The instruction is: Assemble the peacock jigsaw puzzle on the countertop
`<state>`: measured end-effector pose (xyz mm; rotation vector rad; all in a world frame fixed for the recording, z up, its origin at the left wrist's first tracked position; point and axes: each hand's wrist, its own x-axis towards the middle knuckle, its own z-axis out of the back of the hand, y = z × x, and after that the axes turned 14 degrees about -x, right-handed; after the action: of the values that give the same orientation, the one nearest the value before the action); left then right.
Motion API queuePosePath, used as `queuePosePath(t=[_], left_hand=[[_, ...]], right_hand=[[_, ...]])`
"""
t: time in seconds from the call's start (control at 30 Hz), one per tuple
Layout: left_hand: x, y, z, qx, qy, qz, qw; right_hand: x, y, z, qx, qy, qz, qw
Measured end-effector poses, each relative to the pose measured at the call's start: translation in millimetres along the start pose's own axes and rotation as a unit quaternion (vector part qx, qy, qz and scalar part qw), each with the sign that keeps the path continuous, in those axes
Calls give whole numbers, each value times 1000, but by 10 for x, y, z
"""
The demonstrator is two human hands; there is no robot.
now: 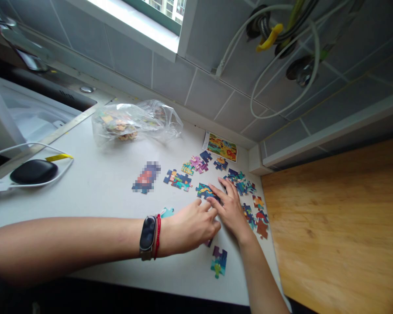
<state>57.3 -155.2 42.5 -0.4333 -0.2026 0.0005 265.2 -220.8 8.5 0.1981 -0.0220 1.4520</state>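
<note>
My left hand, with a black wristband and red string at the wrist, and my right hand meet on a white countertop. The right fingers rest on a small joined group of jigsaw pieces. My left fingertips curl beside that group, and any hold is unclear. Loose and joined colourful pieces lie around both hands, with another joined group to the left. A printed picture card lies behind them. A clear plastic bag holds more pieces.
A wooden board lies beyond the counter's right edge. Grey tiles and a window form the back wall, with hoses and pipes at upper right. A black oval object with a white cable lies at the left.
</note>
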Motion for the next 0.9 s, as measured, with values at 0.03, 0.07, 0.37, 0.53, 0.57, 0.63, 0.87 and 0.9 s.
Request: queuePosePath(t=[0.03,0.07,0.37,0.53,0.57,0.63,0.87,0.9], left_hand=[[3,11,-4,5,-3,5,1000],[6,21,-8,8,-3,11,1000],[7,47,34,-14,33,58,998],[7,142,-83,6,-27,63,998],[8,164,-115,7,-31,72,997],[10,200,-161,5,-25,88,996],[42,255,-107,-8,3,93,996],[45,255,-99,-7,3,95,995]], right_hand=[[0,0,-7,-5,1,-3,1000],[-1,3,-14,-11,2,-7,1000],[37,-74,55,45,-71,-52,995],[92,-192,194,63,-216,-124,967],[96,-197,203,66,-220,-126,965],[96,-187,203,73,-211,-125,967],[70,-92,156,82,-168,-108,976],[68,-81,152,83,-162,-102,978]])
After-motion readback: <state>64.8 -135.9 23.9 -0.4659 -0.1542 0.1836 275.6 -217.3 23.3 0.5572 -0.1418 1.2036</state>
